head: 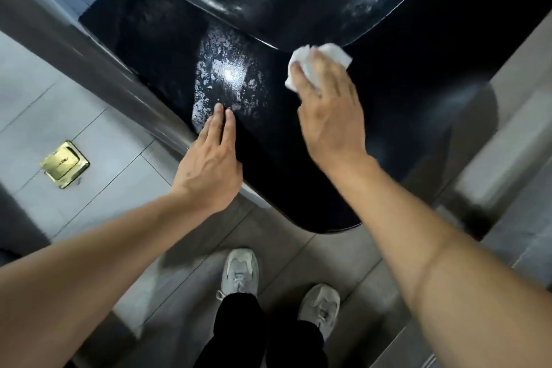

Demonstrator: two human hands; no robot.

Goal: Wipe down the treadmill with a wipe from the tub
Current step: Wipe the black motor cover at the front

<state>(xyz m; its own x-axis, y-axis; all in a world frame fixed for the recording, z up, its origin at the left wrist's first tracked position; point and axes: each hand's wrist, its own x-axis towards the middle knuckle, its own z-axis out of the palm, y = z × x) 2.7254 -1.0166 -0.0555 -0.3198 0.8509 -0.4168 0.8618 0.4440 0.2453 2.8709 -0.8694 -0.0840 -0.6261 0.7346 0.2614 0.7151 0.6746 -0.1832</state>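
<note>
Flat right hand (327,112) pressing wipe (310,64), left hand (209,167) splayed on treadmill (388,84)

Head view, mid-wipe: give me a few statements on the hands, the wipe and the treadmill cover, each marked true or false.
1. The right hand presses the white wipe on the glossy black treadmill cover. True.
2. The left hand holds a second wipe. False: it holds nothing; its fingers lie straight on the cover.
3. A wet, streaky patch shows left of the wipe. True.
4. The wipe tub stands on the cover. False: no tub is in view.
5. The person is barefoot. False: light sneakers.
</note>
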